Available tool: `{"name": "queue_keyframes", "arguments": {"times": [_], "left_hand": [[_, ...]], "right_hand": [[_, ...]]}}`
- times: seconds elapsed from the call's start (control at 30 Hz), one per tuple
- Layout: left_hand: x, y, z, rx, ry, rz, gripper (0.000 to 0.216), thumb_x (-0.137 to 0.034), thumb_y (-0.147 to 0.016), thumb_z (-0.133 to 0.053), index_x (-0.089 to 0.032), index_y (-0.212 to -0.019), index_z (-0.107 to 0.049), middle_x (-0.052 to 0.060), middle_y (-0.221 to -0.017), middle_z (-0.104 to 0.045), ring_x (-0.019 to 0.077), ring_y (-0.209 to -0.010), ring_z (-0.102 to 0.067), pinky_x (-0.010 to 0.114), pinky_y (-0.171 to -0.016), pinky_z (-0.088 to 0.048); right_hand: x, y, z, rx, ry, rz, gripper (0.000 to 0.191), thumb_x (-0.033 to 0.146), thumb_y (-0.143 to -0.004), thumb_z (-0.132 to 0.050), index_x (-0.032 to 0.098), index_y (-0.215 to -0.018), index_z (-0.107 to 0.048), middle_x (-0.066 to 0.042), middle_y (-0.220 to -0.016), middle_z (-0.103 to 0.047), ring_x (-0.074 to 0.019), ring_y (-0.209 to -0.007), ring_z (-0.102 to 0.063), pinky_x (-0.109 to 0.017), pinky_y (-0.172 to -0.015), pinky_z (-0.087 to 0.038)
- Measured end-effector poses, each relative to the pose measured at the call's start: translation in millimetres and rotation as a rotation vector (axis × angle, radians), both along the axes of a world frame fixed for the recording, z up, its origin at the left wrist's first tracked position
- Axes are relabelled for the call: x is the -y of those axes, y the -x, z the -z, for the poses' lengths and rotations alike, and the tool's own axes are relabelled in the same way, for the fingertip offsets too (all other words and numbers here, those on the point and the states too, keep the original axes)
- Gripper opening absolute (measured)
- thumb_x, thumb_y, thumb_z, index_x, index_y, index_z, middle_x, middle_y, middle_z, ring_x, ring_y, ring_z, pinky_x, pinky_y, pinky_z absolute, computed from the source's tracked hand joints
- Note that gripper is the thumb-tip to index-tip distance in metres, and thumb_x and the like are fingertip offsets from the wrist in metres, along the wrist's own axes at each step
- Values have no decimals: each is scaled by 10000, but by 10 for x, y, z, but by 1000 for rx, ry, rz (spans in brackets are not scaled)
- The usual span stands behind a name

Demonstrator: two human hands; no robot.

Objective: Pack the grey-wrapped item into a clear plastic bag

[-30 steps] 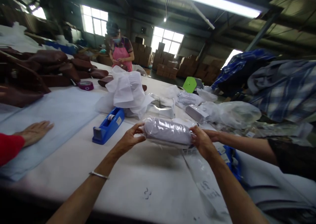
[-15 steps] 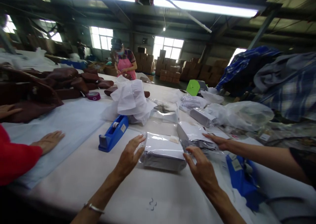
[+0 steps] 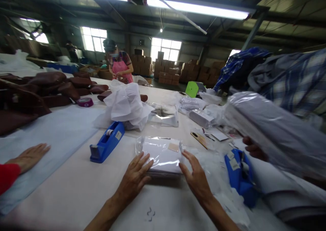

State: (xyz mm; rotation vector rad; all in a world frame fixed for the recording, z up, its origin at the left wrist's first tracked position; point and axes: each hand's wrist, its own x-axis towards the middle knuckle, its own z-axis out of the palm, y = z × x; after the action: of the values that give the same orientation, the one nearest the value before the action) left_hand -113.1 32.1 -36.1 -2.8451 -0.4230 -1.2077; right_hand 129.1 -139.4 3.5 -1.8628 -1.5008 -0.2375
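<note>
A flat white pack in clear plastic wrap (image 3: pixel 161 156), with a small beige label (image 3: pixel 174 147), lies on the table in front of me. My left hand (image 3: pixel 136 173) rests on its near left corner, fingers stretched out. At the pack's right edge is my right hand (image 3: pixel 195 171), its thumb and fingers apart, fingertips at the plastic. A blue tape dispenser (image 3: pixel 107 142) stands left of the pack. Another blue tape dispenser (image 3: pixel 239 176) sits to the right.
At right a co-worker's hand (image 3: pixel 254 148) holds up a large plastic-wrapped pack (image 3: pixel 275 129). A red-sleeved person's hand (image 3: pixel 33 155) lies on pale blue sheeting at left. Crumpled white wrapping (image 3: pixel 127 105), brown leather bags (image 3: pixel 48 81) and a phone (image 3: pixel 199 140) are further back.
My left hand has moved onto the pack's top, and the pack looks flatter. At right, the co-worker has lifted the neighbouring pack off the table, baring the phone. My view has turned slightly right.
</note>
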Motion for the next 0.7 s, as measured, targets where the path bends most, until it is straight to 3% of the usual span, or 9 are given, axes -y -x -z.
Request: {"name": "queue_keyframes", "arguments": {"times": [0.1,0.2,0.3,0.4,0.53,0.7], "left_hand": [[-127,-49,-2,-24,44,-3,436,-263,-986,-489,-290,-1421,-508,65,-1495,-494,307,-1421,-394,490,-1087,-473],[-291,-91,41,-7,55,37,409,-280,-1000,-466,-319,-1403,-526,39,-1453,-545,277,-1395,-439,447,-1080,-486],[-423,-112,93,0,50,61,423,-328,-999,-476,-321,-1421,-505,38,-1459,-540,279,-1390,-446,447,-1101,-462],[-470,-119,107,-37,44,72,440,-340,-995,-487,-313,-1434,-487,39,-1475,-522,278,-1393,-441,440,-1109,-451],[-477,-123,72,-42,33,91,432,-333,-996,-482,-313,-1427,-494,37,-1472,-526,265,-1391,-446,410,-1108,-449],[-581,-101,8,-56,-34,71,436,-357,-993,-472,-314,-1426,-489,41,-1419,-579,265,-1348,-500,417,-1086,-468]], "right_hand": [[-409,-167,-214,-105,-25,109,506,412,-910,-569,186,-1361,-530,-146,-1446,-523,-295,-1343,-481,-517,-1119,-406],[-872,-168,-422,-47,138,-42,507,404,-892,-623,242,-1366,-541,-117,-1533,-425,-303,-1437,-339,-532,-1170,-286],[-1175,-104,-493,-27,289,-138,270,433,-909,-619,264,-1105,-697,-75,-1337,-620,-242,-1276,-519,-417,-1091,-364],[-1248,-70,-409,-28,312,-101,242,444,-928,-586,229,-949,-696,-49,-1033,-710,-191,-1007,-617,-336,-935,-429],[-1214,-67,-332,-23,315,-59,278,473,-928,-569,213,-905,-664,-50,-982,-684,-193,-974,-584,-332,-911,-394],[-1094,-343,-495,-81,346,10,321,506,-912,-572,219,-793,-650,-28,-921,-685,-171,-946,-586,-294,-910,-382]]}}
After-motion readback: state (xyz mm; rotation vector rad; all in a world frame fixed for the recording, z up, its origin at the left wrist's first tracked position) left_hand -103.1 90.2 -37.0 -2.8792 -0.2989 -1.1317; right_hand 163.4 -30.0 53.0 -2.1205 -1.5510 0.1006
